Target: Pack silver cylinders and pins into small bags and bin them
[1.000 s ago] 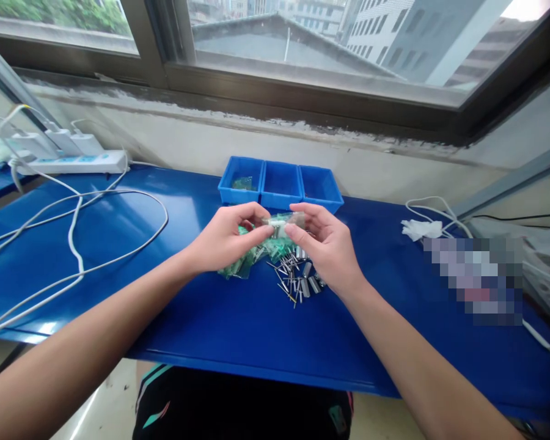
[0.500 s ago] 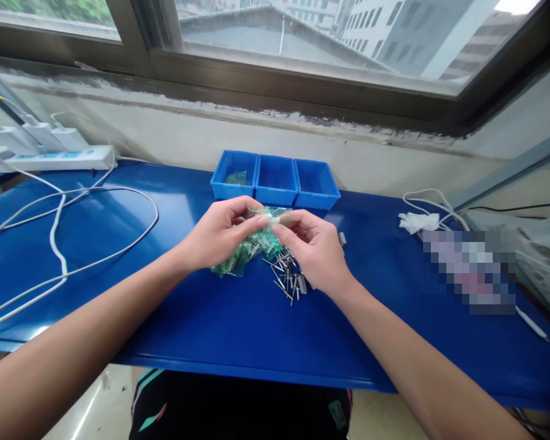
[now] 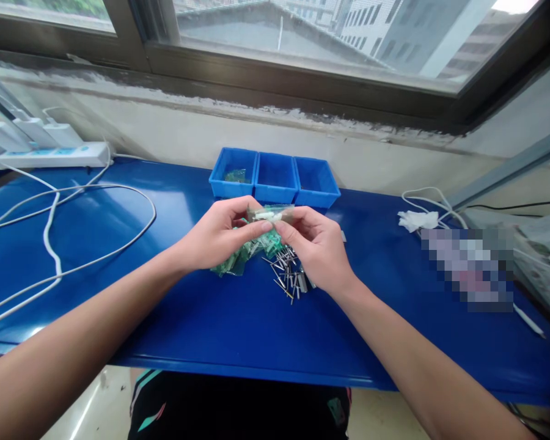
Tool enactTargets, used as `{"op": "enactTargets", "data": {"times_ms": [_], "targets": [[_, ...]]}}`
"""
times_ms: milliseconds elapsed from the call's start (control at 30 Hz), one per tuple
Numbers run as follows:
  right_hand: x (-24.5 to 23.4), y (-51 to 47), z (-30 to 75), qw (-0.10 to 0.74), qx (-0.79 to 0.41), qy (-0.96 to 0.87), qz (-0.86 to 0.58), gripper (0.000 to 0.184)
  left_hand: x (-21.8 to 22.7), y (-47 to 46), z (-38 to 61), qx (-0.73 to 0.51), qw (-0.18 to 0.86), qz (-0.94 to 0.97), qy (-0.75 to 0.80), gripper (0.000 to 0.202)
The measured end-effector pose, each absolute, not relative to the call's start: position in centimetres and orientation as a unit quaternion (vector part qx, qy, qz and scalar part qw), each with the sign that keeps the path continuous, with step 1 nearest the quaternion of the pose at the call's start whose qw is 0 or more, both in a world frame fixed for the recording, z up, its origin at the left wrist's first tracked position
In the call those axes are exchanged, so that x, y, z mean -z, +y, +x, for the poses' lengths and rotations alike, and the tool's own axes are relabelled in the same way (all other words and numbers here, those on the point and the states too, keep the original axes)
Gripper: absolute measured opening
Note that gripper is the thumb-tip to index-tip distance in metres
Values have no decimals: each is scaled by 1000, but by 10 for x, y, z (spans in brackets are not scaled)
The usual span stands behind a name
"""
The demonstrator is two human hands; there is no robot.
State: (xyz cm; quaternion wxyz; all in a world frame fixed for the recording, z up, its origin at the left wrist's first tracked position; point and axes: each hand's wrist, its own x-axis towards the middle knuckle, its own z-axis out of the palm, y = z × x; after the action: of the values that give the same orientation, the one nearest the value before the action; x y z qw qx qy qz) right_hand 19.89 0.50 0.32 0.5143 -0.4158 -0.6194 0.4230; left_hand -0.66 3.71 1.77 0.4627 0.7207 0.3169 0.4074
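Between my two hands is a small clear plastic bag (image 3: pixel 271 214) with white pieces in it. My left hand (image 3: pixel 227 231) pinches its left side, thumb in front and fingers behind. The right side is gripped the same way by my right hand (image 3: pixel 318 244). Both thumbs nearly meet at the lower edge of the bag. Below my hands lies a heap of green-tinted plastic bags (image 3: pixel 231 263), partly hidden by my left hand. Beside it, under my right hand, is a loose pile of metal rivets (image 3: pixel 285 272) with thin pins.
Three joined blue bins (image 3: pixel 275 195) stand behind my hands; the left one holds a small bag (image 3: pixel 238 176). A power strip (image 3: pixel 68 156) and looping white cables (image 3: pixel 55 232) lie at left. Crumpled tissue (image 3: pixel 417 220) and a white pen-like stick (image 3: pixel 529 321) lie at right.
My left thumb has slid right, closer to the right thumb. The bag has tilted so its white pieces show more clearly. The camera view has shifted slightly.
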Motion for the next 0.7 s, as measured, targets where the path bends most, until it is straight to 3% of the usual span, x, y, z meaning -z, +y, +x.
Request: {"op": "enactTargets", "data": {"times_ms": [167, 367, 700], "targets": [[-5, 4, 200, 491, -447, -634, -395, 16, -21, 35, -7, -399, 500, 701, 315, 38], [-5, 4, 200, 475, -445, -643, -404, 19, -21, 36, -9, -399, 498, 702, 315, 32], [-4, 4, 199, 499, -421, -643, -400, 14, -22, 38, -8, -387, 519, 687, 330, 33]]}}
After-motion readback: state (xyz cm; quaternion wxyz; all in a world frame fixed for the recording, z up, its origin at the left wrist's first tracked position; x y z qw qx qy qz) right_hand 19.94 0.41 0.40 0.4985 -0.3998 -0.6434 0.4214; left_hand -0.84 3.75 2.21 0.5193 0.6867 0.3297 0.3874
